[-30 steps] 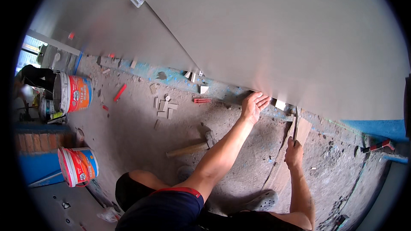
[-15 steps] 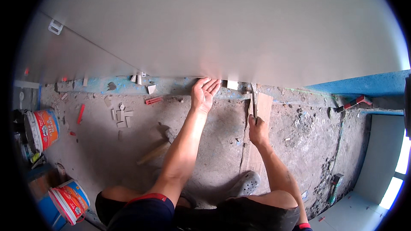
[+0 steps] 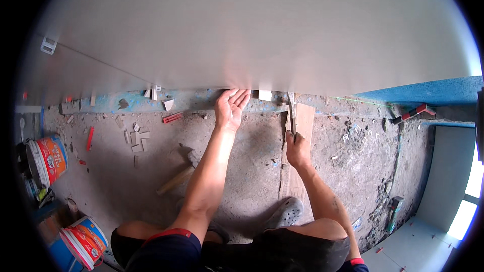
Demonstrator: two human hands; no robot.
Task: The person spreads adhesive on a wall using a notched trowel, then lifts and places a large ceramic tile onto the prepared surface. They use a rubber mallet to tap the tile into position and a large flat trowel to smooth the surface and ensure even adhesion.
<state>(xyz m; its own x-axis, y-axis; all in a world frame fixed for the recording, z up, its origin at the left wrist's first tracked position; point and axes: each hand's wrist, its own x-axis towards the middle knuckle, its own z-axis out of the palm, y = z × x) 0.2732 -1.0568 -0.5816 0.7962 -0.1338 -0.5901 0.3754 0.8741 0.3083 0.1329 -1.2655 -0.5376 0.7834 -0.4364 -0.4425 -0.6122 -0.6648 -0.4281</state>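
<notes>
Probably heavy and brittle, the grey panel (image 3: 262, 30) suits lower-edge support: the left hand (image 3: 230, 112) rests there unclenched, the right hand (image 3: 298, 150) clasps a bar (image 3: 292, 114).

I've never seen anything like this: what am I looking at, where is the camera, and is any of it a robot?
No robot here: these are a person's bare hands, seen by a wide fisheye camera worn on the head, which bends straight edges. The left hand is open, palm up, at the lower edge of a large grey panel. The right hand grips a thin bar pointing toward that edge. On the rough floor lie a hammer and small pale pieces; two buckets are at left.
</notes>
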